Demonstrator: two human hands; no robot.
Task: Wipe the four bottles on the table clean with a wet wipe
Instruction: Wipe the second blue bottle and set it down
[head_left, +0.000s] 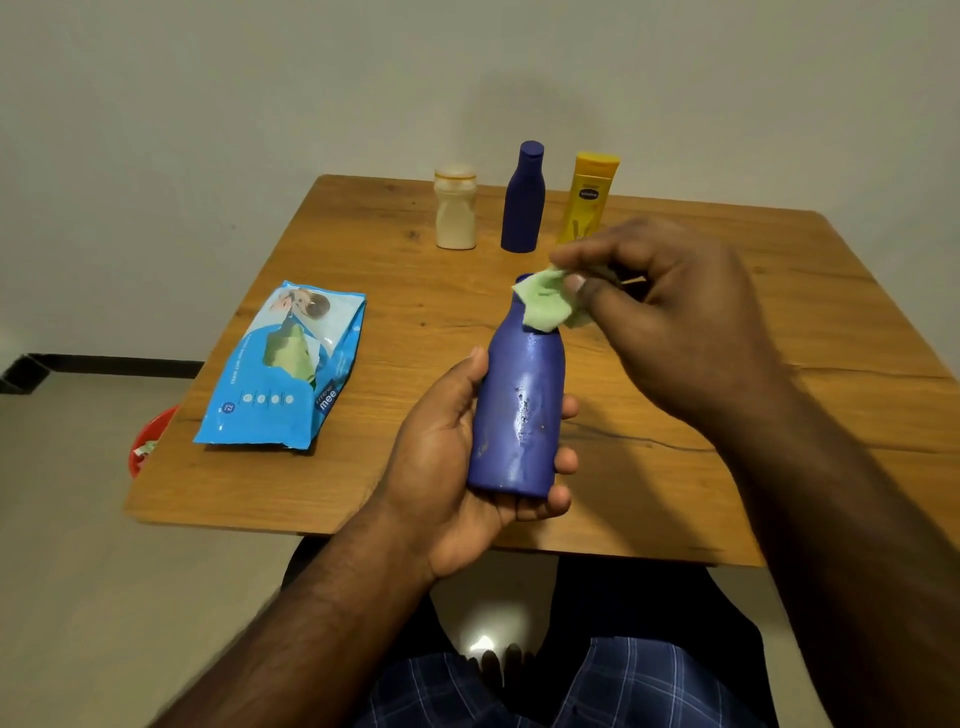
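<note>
The blue wet-wipe pack (283, 366) lies on the wooden table (727, 426), a green wipe showing at its torn opening; a cream bottle (455, 208), a second blue bottle (523, 200) and a yellow lotion bottle (589, 195) stand at the far edge. Our left hand (457, 467) cradles the scuffed blue bottle (519, 410) from below, above the table. Our right hand (670, 312), arched, pinches the green wet wipe (545, 304) against its neck.

— What is set at the far edge of the table (779, 322)?
— Three bottles in a row: one (455, 208) at the left, one (522, 200) in the middle, one (587, 200) at the right.
— And nearer?
— A wipes pack (283, 369) is laid at the left; a fourth bottle (519, 410) is held above the near edge.
</note>
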